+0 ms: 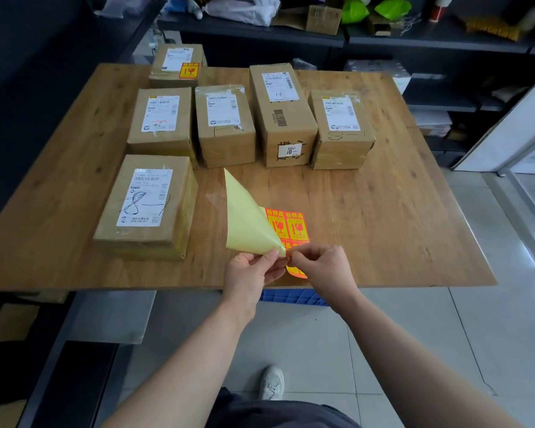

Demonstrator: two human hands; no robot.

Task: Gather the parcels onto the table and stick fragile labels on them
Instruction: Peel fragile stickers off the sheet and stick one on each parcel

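My hands peel a fragile label at the table's near edge.

My left hand (254, 268) pinches the curled yellow backing sheet (247, 220); my right hand (318, 264) pinches an orange fragile label (291, 230) on it, over the wooden table (399, 211). Beyond the sheet, left to right: the nearest parcel (149, 205), three boxes in a row behind it, a tall box (281, 115), another box. The far-left parcel (178, 64) already wears a label.

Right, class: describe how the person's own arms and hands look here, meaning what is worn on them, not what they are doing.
Both forearms are bare, with no sleeve in view. The left hand and right hand wear no gloves, and no ring, watch or bracelet shows. Nails look short and unpainted.
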